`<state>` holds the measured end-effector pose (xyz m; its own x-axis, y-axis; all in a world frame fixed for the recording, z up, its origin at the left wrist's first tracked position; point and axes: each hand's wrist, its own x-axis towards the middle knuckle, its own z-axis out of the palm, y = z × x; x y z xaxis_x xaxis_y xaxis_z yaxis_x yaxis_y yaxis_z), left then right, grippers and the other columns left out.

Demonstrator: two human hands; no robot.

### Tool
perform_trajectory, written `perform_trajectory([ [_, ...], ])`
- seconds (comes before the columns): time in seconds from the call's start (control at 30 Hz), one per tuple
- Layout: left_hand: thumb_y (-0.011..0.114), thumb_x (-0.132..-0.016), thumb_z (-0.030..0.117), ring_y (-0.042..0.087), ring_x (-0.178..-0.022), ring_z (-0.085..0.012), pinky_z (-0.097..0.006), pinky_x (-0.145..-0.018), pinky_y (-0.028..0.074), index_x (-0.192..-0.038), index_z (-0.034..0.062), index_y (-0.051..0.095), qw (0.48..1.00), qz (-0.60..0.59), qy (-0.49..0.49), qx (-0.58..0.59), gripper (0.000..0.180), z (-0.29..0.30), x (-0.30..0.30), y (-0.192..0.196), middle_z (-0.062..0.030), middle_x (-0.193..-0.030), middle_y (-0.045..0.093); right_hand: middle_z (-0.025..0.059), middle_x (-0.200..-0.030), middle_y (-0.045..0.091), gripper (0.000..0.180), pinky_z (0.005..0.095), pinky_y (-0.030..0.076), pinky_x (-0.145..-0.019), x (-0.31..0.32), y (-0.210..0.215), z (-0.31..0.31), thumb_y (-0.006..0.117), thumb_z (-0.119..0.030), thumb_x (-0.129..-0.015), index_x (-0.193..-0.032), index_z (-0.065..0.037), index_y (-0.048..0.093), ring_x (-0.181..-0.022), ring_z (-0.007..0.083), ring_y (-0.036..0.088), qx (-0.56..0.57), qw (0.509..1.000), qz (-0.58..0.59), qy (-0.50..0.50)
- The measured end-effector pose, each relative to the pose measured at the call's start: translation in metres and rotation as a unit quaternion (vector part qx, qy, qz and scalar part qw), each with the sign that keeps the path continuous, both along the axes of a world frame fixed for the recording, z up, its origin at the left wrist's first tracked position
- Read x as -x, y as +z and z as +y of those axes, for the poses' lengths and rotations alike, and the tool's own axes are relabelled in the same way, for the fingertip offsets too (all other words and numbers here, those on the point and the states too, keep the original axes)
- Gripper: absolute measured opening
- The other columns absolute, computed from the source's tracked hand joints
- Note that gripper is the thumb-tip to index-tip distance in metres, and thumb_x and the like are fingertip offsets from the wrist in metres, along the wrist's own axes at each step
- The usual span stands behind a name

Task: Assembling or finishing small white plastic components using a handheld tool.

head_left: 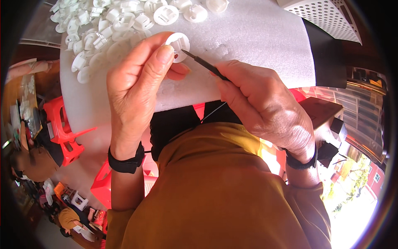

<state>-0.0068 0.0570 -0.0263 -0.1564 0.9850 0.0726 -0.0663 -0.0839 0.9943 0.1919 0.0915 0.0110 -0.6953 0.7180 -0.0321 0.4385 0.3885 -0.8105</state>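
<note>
White foam sheet [257, 45] covers the work surface, its near edge curving from lower left to right, with a dark underlayer [327, 62] exposed along the right edge. Far left on the sheet lies a heap of white plastic caps [103, 29]; more single caps sit along the far edge. Far right, a white perforated basket [327, 16] overhangs the corner of the sheet; no label is legible on it. The middle and right of the sheet, between the heap and the basket, lie bare.

Left hand [132, 91]: raised above the sheet, thumb and fingers closed together on a round white plastic cap [178, 45], which is held tilted, well above the heap and just right of it.

Right hand [265, 108]: fingers pinched shut around a thin dark tool [205, 64], whose tip touches the near side of the held cap. A fine wire-like tail runs from beneath this hand toward the body.

Both wrists carry black bands [126, 162]. Below the near edge, red plastic stools [62, 128] stand at left, and the person's mustard-coloured garment [215, 195] fills the near centre.
</note>
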Motion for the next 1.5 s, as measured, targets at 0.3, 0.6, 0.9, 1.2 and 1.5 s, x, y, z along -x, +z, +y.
perform_trajectory([
  [0.3,0.054,-0.096,0.016,0.063,-0.074,-0.0156,-0.027,-0.069,0.052,-0.116,-0.0073,0.059,1.0,0.015,-0.01,0.01,0.031,-0.001,0.006,-0.001,-0.0099,-0.092,0.065,0.0215,-0.087,0.06,0.021,0.0394,0.048,-0.068,0.007,-0.002,-0.002,0.054,0.0,-0.087,-0.106,0.006,0.056,-0.077,0.0397,0.058,-0.078,0.996,-0.033,0.014],
  [0.6,0.051,-0.097,0.017,0.063,-0.078,-0.0166,-0.028,-0.072,0.051,-0.119,-0.0082,0.057,0.999,0.036,-0.035,0.016,0.034,0.0,0.009,0.0,-0.0119,-0.097,0.065,0.0199,-0.09,0.058,0.029,0.043,0.049,-0.066,0.015,0.007,-0.011,0.055,0.005,-0.08,-0.108,0.004,0.052,-0.08,0.0404,0.059,-0.088,0.987,-0.136,-0.005],
  [0.9,0.05,-0.097,0.017,0.062,-0.078,-0.0154,-0.028,-0.074,0.05,-0.12,-0.0076,0.057,0.997,0.05,-0.059,0.017,0.034,0.0,0.013,-0.002,-0.0108,-0.096,0.065,0.0198,-0.088,0.057,0.031,0.0431,0.049,-0.068,0.017,-0.002,-0.008,0.056,0.007,-0.074,-0.105,0.006,0.052,-0.079,0.0412,0.058,-0.086,0.992,-0.092,0.002],
  [1.2,0.053,-0.096,0.017,0.062,-0.073,-0.012,-0.024,-0.071,0.048,-0.115,-0.0051,0.06,0.999,0.03,-0.038,0.015,0.03,-0.003,0.012,0.0,-0.0069,-0.082,0.065,0.0241,-0.073,0.057,0.007,0.0458,0.048,-0.068,0.019,0.001,0.002,0.054,-0.001,-0.078,-0.081,0.006,0.054,-0.078,0.0429,0.059,0.053,0.998,0.018,0.019],
  [1.5,0.049,-0.098,0.019,0.062,-0.079,-0.0171,-0.029,-0.073,0.05,-0.118,-0.009,0.057,0.999,-0.032,-0.027,-0.01,0.036,-0.001,0.009,0.002,-0.0117,-0.096,0.064,0.0053,-0.063,0.054,0.013,0.0251,0.038,-0.047,0.007,-0.007,-0.011,0.056,-0.008,-0.091,-0.097,0.002,0.061,-0.052,0.0085,0.047,0.094,0.989,0.113,-0.021],
])
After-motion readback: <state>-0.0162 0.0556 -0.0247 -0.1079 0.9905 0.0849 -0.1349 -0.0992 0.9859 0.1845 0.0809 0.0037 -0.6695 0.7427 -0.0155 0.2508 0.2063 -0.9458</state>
